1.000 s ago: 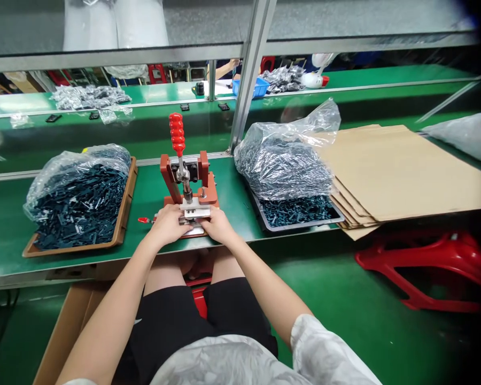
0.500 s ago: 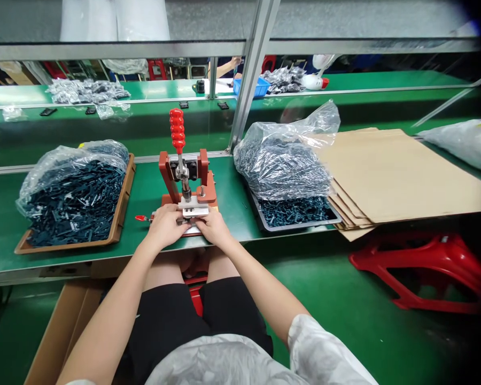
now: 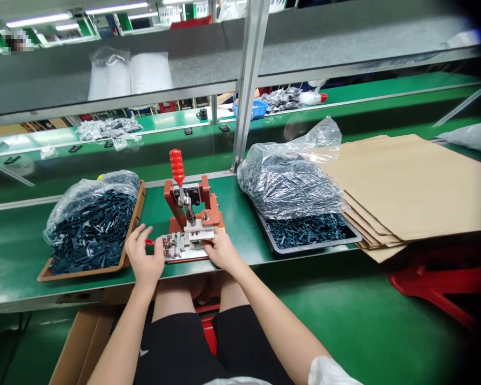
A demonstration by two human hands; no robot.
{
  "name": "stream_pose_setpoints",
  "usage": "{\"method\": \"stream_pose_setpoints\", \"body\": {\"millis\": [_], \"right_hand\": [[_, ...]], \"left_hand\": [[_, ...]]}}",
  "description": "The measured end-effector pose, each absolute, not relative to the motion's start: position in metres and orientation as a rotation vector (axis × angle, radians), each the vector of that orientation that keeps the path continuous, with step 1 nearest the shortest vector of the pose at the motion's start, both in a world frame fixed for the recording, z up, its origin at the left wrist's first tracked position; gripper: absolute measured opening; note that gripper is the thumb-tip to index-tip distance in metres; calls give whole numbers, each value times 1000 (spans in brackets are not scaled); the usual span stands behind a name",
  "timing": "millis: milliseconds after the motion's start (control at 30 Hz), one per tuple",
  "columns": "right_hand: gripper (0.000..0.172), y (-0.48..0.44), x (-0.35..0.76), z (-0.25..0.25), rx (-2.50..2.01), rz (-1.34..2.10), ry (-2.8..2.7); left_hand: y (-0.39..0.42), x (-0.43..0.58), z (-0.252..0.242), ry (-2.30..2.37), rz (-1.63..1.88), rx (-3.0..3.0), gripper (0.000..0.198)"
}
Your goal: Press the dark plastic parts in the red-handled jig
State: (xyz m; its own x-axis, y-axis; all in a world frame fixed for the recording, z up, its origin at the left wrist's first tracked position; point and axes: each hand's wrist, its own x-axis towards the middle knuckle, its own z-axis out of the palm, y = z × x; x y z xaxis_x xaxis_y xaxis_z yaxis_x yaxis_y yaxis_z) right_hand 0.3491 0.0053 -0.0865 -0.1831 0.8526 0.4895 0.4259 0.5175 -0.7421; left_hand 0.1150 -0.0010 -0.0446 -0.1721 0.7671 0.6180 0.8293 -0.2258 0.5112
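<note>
A toggle clamp press (image 3: 190, 214) with an upright red grip stands on the green bench in front of me. A metal jig (image 3: 180, 245) lies across its base, and a pale metal block (image 3: 200, 235) sits under the plunger. My left hand (image 3: 144, 258) is raised at the jig's left end, fingers spread, next to a small red lever (image 3: 149, 242); nothing is in it. My right hand (image 3: 223, 251) grips the block's right end, thumb at its front and the other fingers partly hidden. Any small part inside the jig is too small to make out.
To the left, a brown tray (image 3: 134, 235) holds a plastic bag of dark small parts. On the right are a black tray (image 3: 278, 247) of similar parts, a filled plastic bag (image 3: 292, 182) and stacked cardboard sheets (image 3: 417, 187). A metal post (image 3: 246, 91) rises behind.
My left hand has let go of the block's left side and moved left, its fingers spreading and uncovering the jig. My right hand stays at the block. The view has tilted up.
</note>
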Motion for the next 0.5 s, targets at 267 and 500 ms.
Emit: {"method": "stream_pose_setpoints", "body": {"millis": [267, 500], "right_hand": [[27, 12, 356, -87, -1107, 709, -1702], [37, 24, 364, -72, -1103, 1137, -1722]], "left_hand": [[21, 155, -42, -2012, -1053, -2577, 59], [22, 153, -32, -2171, -1595, -2384, 66]]}}
